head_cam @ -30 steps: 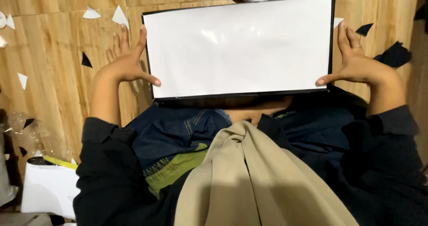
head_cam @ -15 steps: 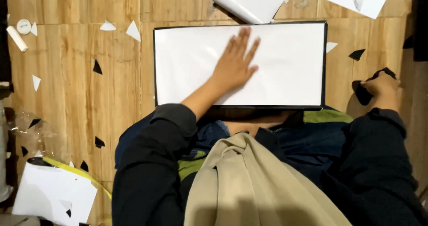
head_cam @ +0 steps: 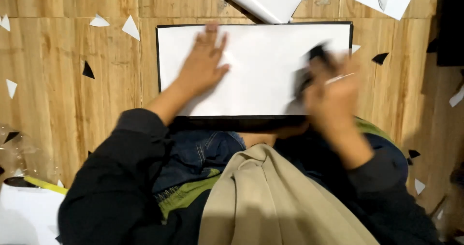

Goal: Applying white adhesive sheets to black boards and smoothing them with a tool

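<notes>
Head view: person seated on wood-plank floor point(head_cam: 63, 80).
Sheet: white rectangular sheet on black-edged board point(head_cam: 270, 71), ahead of knees.
Left hand point(head_cam: 203, 63): flat on sheet, fingers spread, holds nothing.
Right hand point(head_cam: 333, 92): blurred over sheet's right edge, curled around a dark object point(head_cam: 311, 66); kind unclear.
Scraps: white triangle point(head_cam: 130, 27), black triangle point(head_cam: 88, 71) left of board; bare floor between.

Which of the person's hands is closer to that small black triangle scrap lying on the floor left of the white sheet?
Left. The left hand rests flat on the white sheet, nearer the black triangle scrap; the right hand is over the sheet's far end.
</notes>
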